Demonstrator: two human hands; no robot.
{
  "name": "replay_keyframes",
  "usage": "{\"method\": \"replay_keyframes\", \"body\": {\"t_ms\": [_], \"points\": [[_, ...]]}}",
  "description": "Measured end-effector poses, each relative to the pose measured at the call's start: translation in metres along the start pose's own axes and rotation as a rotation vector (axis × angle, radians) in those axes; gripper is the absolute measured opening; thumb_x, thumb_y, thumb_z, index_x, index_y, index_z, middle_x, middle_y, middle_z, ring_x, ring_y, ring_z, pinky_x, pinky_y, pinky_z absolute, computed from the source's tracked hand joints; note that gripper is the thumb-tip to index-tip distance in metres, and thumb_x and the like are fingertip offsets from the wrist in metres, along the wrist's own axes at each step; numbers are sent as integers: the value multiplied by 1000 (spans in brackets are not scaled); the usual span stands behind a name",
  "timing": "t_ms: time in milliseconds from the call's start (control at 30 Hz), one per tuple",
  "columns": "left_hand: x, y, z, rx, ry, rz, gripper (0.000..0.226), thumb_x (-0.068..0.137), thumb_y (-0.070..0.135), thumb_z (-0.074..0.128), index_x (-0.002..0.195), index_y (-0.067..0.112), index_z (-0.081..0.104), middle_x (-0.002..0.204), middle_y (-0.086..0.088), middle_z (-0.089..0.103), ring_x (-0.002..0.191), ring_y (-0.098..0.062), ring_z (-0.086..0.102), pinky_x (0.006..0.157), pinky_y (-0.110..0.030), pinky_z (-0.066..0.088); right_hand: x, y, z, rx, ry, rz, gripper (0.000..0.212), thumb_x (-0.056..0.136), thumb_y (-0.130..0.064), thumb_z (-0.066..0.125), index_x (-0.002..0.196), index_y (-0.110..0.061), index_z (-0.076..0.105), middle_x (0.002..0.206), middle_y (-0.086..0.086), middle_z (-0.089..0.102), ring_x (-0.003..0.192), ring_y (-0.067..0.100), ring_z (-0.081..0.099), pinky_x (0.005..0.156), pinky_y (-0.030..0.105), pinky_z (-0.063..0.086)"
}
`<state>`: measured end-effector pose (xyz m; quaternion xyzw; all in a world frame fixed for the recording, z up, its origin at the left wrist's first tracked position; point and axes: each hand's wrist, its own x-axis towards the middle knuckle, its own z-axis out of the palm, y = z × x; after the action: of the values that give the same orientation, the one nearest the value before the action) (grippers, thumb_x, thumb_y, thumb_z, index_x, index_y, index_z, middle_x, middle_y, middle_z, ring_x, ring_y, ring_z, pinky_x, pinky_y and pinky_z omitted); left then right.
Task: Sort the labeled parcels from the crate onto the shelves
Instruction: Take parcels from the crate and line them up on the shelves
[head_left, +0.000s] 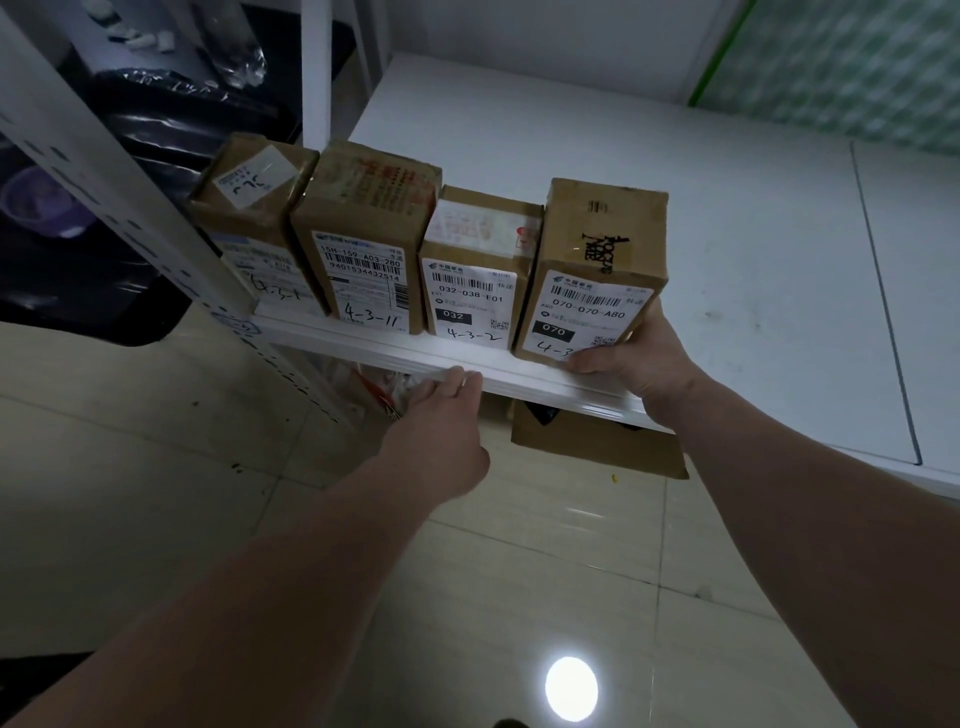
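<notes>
Here: four labelled boxes in a row on a white shelf, one of them in hand.

Right hand (631, 358) grips the lower right corner of the fourth box (597, 249), thumb across the label's bottom edge, over the end of a handwritten "4-3-"; the printed code reads 070-070-A80. This box stands upright at the front of the shelf (727, 234), just beside the third box (475, 280), which is marked 032-038-E01 and "4-3-2". Then come the second box (363, 249), marked "4-3-11", and the first box (249, 218), against the white post (130, 208). Left hand (441, 415) holds nothing, its straight fingers touching the shelf's front lip below the third box. Under the shelf is a brown carton (597, 441) on the tiled floor (156, 467). Black bags (156, 145) lie beyond the post.
</notes>
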<state>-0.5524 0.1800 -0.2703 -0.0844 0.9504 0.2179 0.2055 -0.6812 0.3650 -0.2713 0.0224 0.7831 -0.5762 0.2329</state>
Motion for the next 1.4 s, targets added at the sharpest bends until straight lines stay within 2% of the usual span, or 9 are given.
{"method": "replay_keyframes", "body": {"t_ms": [100, 300, 400, 533, 700, 800, 933, 1233, 1400], "points": [[0, 0, 0, -1, -17, -4, 76, 89, 22, 56, 150, 16, 12, 157, 0, 14, 143, -27, 12, 112, -37, 23, -1, -2, 2, -6, 11, 2, 96, 59, 12, 82, 138, -19, 36, 123, 5, 61, 117, 26, 56, 90, 34, 54], [-8, 1, 0, -7, -29, -2, 76, 88, 21, 55, 151, 14, 12, 158, -1, 15, 144, -28, 10, 115, -37, 17, -8, -7, 10, -72, 51, 35, 103, 58, -5, 90, 143, -19, 33, 130, 2, 59, 124, 24, 54, 107, 45, 45], [-23, 1, -7, -47, -25, 5, 75, 87, 17, 55, 150, 15, 16, 154, -4, 25, 140, -29, 23, 111, -38, 27, -18, -11, 15, -143, 86, 64, 103, 62, -8, 90, 146, -19, 32, 136, 1, 56, 127, 24, 52, 108, 44, 43], [-53, 3, -30, -44, 19, 9, 51, 85, 17, 56, 134, 13, 44, 124, -9, 54, 111, -26, 53, 90, -36, 48, -43, -19, 16, -156, 278, 171, 93, 75, -5, 79, 151, -20, 28, 145, 7, 50, 129, 27, 49, 101, 36, 44], [-106, 6, -72, -22, 7, -34, 14, 91, 19, 54, 93, 11, 65, 87, -4, 62, 89, -23, 61, 70, -27, 42, -94, -33, 26, -19, 398, 328, 58, 83, -9, 72, 136, -15, 49, 108, 7, 60, 99, 25, 62, 91, 37, 54], [-150, 7, -91, -52, 32, -98, 17, 91, 17, 52, 82, 10, 64, 78, -4, 60, 78, -21, 59, 64, -25, 38, -133, -47, 42, 118, 282, 392, 33, 86, -4, 66, 119, -7, 62, 88, 8, 61, 70, 16, 59, 72, 28, 55], [-224, 2, -102, -124, 92, -206, 23, 89, 16, 51, 69, 6, 58, 80, -10, 64, 80, -24, 61, 61, -26, 37, -194, -77, 75, 284, 83, 466, 15, 85, 2, 62, 94, -10, 65, 74, 6, 58, 55, 10, 52, 51, 19, 50], [-416, -59, -72, -534, 212, -577, 10, 93, 25, 55, 92, 23, 65, 84, 9, 59, 70, 0, 51, 54, -14, 36, -345, -101, 175, 192, -200, 446, 15, 88, 3, 58, 87, -11, 63, 72, 7, 58, 53, 12, 49, 51, 21, 44], [-508, -103, -48, -843, 368, -757, 5, 87, 26, 62, 84, 30, 64, 89, 8, 65, 80, -6, 59, 59, -21, 45, -425, -94, 238, 80, -297, 455, 12, 90, -1, 58, 92, -10, 64, 74, 7, 60, 59, 15, 53, 54, 22, 49]]}}
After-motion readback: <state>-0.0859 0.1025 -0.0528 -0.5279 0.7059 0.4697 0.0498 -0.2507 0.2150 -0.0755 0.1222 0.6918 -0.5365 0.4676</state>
